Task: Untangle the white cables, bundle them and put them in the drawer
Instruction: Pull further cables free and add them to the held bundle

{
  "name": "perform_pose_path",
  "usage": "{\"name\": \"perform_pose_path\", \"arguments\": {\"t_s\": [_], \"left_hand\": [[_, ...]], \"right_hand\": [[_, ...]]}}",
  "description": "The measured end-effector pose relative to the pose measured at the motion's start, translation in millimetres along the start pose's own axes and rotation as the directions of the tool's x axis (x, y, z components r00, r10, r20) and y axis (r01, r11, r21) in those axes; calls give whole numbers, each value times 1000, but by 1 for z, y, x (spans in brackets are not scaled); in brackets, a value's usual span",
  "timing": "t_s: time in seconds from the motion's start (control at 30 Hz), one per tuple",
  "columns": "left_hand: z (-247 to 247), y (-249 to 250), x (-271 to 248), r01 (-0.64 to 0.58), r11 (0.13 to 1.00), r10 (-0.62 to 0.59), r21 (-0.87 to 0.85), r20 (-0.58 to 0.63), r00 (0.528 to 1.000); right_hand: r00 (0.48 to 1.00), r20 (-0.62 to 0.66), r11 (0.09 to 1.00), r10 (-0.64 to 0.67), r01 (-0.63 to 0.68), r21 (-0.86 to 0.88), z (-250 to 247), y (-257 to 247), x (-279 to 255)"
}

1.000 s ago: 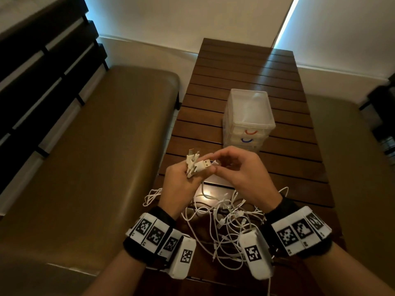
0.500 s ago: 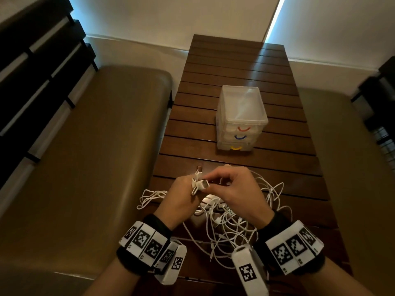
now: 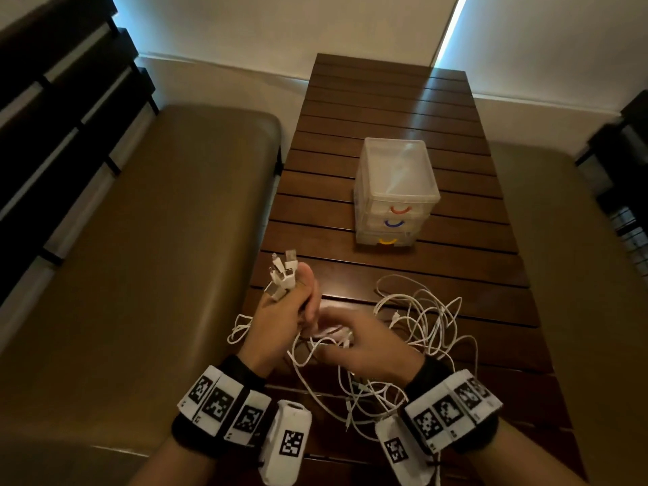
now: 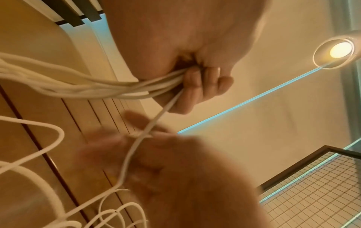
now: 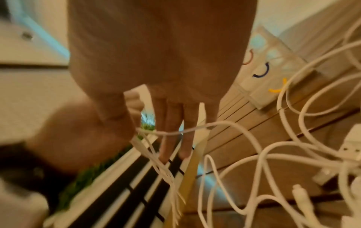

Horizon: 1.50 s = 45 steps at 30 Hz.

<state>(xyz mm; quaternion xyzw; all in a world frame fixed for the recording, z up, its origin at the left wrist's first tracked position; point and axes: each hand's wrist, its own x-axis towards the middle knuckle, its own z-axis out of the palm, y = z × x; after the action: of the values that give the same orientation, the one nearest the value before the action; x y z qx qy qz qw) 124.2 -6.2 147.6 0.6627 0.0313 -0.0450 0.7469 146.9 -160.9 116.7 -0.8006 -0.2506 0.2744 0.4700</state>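
Note:
My left hand (image 3: 285, 310) is raised over the table's near left edge and grips a bunch of white cables; their USB plugs (image 3: 282, 275) stick out above the fist. In the left wrist view its fingers (image 4: 195, 86) curl round the strands (image 4: 97, 88). Just below and to the right, my right hand (image 3: 364, 342) reaches in with fairly straight fingers, and its thumb (image 5: 121, 117) pinches one strand that crosses them. The rest of the white cable tangle (image 3: 420, 320) lies loose on the table. The clear three-drawer unit (image 3: 396, 191) stands beyond, all drawers closed.
The dark slatted wooden table (image 3: 385, 100) runs away from me between two brown padded benches, one left (image 3: 157, 240) and one right (image 3: 578, 275). A white plug block (image 5: 349, 148) lies among the cables. Bare slats lie between the tangle and the drawer unit.
My right hand has left the plug ends at the top of the left fist and dropped to the strands below it. The left hand keeps its grip. The tangle has spread to the right.

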Motion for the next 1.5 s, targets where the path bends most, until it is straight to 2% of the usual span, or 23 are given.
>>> {"name": "perform_pose_path", "arguments": {"t_s": [0.1,0.2,0.33,0.43,0.53,0.6,0.67,0.77,0.83,0.93,1.03,1.1,1.2,1.27,1.33,1.4,1.5], "left_hand": [[-7,7,-1,-62,994,60,90,18,998],[-27,20,-1,-85,972,105,220,-83,991],[-57,35,-1,-53,935,112,351,-151,982],[-64,42,2,-125,927,213,354,-221,952],[-73,49,6,-207,913,321,352,-304,897],[-78,48,7,-202,901,336,384,-323,885],[-73,43,9,-153,879,303,452,-281,911],[-50,30,9,-151,717,304,680,-110,946],[-28,17,10,-157,714,267,683,-58,962],[0,-8,11,-137,712,198,689,-10,980],[15,-22,11,-48,682,107,730,-34,994],[19,-21,9,-10,683,54,730,-38,998],[17,-17,8,13,571,-77,821,38,996],[10,-18,6,59,599,-232,799,103,967],[6,-22,2,92,640,-325,763,160,932],[6,-23,-5,106,650,-357,752,179,917],[3,-30,-10,49,578,-351,815,194,916]], "right_hand": [[999,24,952,-44,50,-301,17,11,3],[996,-58,897,-66,33,-440,16,25,0],[992,-111,928,-62,17,-371,-4,42,-9],[991,-136,939,-5,-42,-341,-20,53,-4],[962,-263,959,70,-137,-248,-46,59,5],[920,-386,980,73,-138,-145,-60,52,12],[875,-479,995,67,-96,-36,-67,33,20],[876,-480,998,-41,15,-58,-63,-1,25],[907,-411,986,-89,21,-168,-52,-16,24],[939,-334,936,-83,-42,-350,-31,-6,23],[958,-277,836,-70,-95,-541,-17,5,18],[971,-223,770,-86,-77,-633,-10,7,12],[987,-136,715,-81,-38,-698,0,12,5],[990,-119,721,-79,-26,-692,3,19,1],[988,-149,790,-46,-55,-610,5,24,-4],[987,-159,797,-13,-86,-598,7,28,-12],[983,-182,799,-35,-82,-596,7,38,-26]]}}
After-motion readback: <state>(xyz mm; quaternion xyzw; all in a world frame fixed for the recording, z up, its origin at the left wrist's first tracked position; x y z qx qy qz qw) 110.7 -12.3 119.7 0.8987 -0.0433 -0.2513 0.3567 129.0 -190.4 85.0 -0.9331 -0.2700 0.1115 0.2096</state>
